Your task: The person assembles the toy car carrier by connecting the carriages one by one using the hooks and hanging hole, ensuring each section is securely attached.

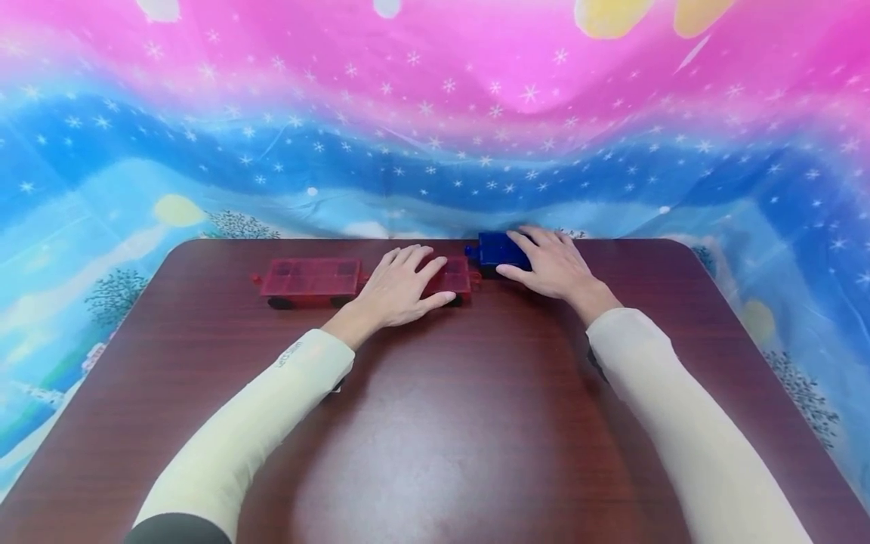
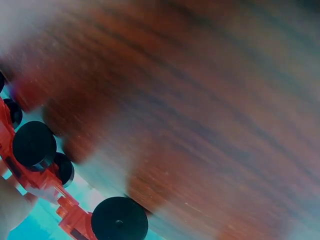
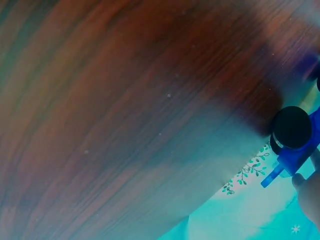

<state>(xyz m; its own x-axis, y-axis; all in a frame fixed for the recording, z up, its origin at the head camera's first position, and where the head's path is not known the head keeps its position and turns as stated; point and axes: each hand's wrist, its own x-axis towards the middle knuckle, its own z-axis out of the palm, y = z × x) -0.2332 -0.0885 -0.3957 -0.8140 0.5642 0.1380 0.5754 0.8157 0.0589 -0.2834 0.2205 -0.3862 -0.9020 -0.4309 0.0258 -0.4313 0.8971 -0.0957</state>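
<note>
A snowflake-printed pink-and-blue cloth [image 1: 381,91] hangs behind a brown table [image 1: 435,423].

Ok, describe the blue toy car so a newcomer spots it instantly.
Find the brown table and follow its far edge to the right hand. That hand holds the blue toy car; its colour sets it apart from the two red cars on its left.

Leftmost wagon [image 1: 311,278]: smooth plastic (glossy-looking).

Free near table [image 1: 435,438], cars [image 1: 311,276] blocking beyond
</note>
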